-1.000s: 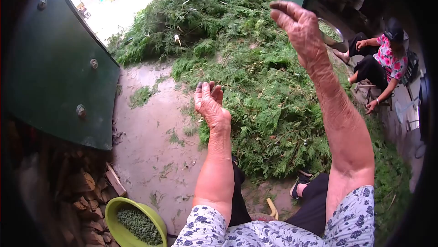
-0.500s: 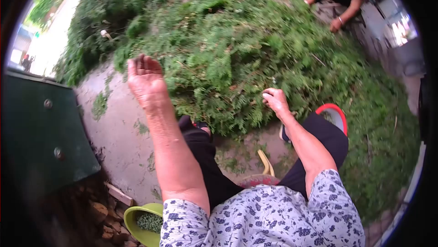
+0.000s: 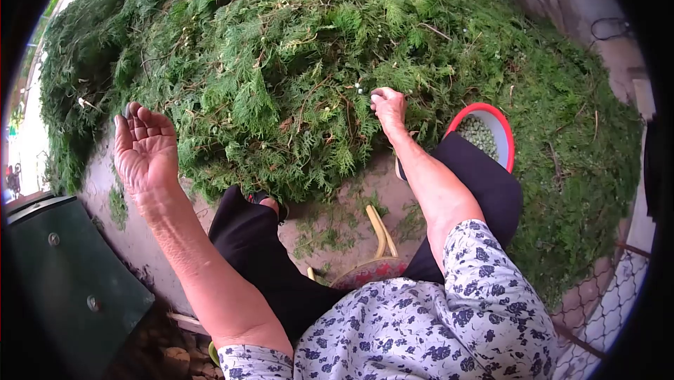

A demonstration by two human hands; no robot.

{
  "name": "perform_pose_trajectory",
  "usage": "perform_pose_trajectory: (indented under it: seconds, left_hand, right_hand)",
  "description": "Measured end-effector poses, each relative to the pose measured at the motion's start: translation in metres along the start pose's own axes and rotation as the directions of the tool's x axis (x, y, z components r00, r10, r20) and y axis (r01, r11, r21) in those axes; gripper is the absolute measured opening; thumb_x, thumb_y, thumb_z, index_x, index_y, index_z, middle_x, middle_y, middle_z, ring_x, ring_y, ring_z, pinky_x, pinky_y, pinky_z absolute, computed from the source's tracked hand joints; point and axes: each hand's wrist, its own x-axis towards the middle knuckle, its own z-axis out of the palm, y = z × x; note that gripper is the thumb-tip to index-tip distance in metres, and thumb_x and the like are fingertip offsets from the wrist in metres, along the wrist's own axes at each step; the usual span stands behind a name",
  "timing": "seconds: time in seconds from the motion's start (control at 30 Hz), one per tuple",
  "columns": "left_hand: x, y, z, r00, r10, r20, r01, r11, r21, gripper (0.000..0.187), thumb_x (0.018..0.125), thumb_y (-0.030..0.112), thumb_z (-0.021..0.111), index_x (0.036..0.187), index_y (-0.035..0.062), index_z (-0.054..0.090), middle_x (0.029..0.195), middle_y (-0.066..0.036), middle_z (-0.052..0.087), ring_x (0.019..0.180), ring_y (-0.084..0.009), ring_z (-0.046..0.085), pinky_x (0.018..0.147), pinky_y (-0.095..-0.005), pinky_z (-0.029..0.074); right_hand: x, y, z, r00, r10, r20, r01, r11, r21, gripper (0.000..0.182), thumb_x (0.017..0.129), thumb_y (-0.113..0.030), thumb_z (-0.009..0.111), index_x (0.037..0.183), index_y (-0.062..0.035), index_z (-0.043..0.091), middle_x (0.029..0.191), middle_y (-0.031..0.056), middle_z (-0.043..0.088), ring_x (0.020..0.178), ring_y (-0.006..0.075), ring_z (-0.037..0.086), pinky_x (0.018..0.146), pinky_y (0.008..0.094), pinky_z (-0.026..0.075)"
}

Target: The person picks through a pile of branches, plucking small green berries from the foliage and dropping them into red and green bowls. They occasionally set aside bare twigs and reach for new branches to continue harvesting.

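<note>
My left hand (image 3: 147, 148) is raised at the left, palm up, its fingers loosely curled and apart with nothing in them. Dark stains show on its fingertips. My right hand (image 3: 390, 107) reaches over the near side of a big heap of green conifer branches (image 3: 281, 71), its fingers pinched together. Whatever lies between those fingertips is too small to make out. Small pale berries show among the sprigs just beyond them. Beside my right knee sits a red-rimmed bowl (image 3: 510, 142) holding many small green berries (image 3: 479, 135).
A dark green metal box (image 3: 77, 274) stands at the lower left, with firewood (image 3: 179, 359) near it and a sliver of a green bowl (image 3: 214, 353). Between my legs are a red patterned seat (image 3: 368, 272) and pale curved pieces (image 3: 379, 229). Wire mesh (image 3: 597, 310) runs at the lower right.
The view has shifted, and the other person at the upper right is out of sight. The berries in the red-rimmed bowl now show. My left hand appears farther left and more open.
</note>
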Motion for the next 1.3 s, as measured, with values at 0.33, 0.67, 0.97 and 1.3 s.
perform_pose_trajectory:
  seconds: [0.33, 0.67, 0.97, 1.3]
  left_hand:
    - [-0.008, -0.038, 0.024, 0.992, -0.113, 0.048, 0.107, 0.988, 0.114, 0.019, 0.085, 0.013, 0.057, 0.097, -0.0013, 0.054, 0.089, -0.009, 0.059, 0.077, -0.0195, 0.057, 0.071, -0.0326, 0.047]
    - [-0.03, -0.071, 0.047, 0.988, -0.042, 0.149, -0.07, 0.738, 0.672, 0.023, 0.086, 0.015, 0.055, 0.104, 0.0, 0.056, 0.086, -0.009, 0.063, 0.073, -0.0113, 0.059, 0.063, -0.0242, 0.049]
    - [-0.073, -0.124, 0.055, 0.79, -0.162, 0.591, -0.608, -0.076, 0.791, 0.029, 0.072, 0.02, 0.071, 0.093, 0.0048, 0.058, 0.08, -0.006, 0.062, 0.068, -0.0142, 0.059, 0.061, -0.0276, 0.048]
    - [-0.072, -0.135, 0.046, 0.61, -0.112, 0.785, -0.771, -0.314, 0.554, 0.018, 0.069, 0.02, 0.069, 0.081, 0.0092, 0.061, 0.07, -0.006, 0.056, 0.067, -0.0265, 0.057, 0.058, -0.0362, 0.045]
  right_hand:
    - [0.025, 0.008, 0.038, 0.933, -0.346, 0.1, 0.337, 0.741, -0.58, 0.01, 0.07, -0.01, 0.063, 0.079, -0.0064, 0.061, 0.074, 0.0146, 0.062, 0.072, 0.0335, 0.06, 0.063, 0.0413, 0.047]
    - [0.007, -0.093, -0.024, 0.976, 0.034, 0.216, -0.1, 0.949, 0.3, 0.017, 0.081, -0.006, 0.057, 0.097, -0.0002, 0.057, 0.077, 0.0043, 0.061, 0.055, 0.0087, 0.056, 0.045, 0.0207, 0.041]
    - [-0.074, -0.219, -0.044, 0.844, -0.163, 0.511, -0.162, 0.83, 0.534, 0.018, 0.083, -0.01, 0.058, 0.099, -0.0033, 0.056, 0.078, 0.0018, 0.061, 0.061, 0.0097, 0.058, 0.052, 0.0207, 0.044]
    - [-0.101, -0.241, -0.039, 0.815, -0.257, 0.519, -0.019, 0.884, 0.468, 0.014, 0.083, -0.008, 0.058, 0.094, 0.0011, 0.056, 0.075, 0.0011, 0.058, 0.064, 0.0054, 0.054, 0.056, 0.0201, 0.047]
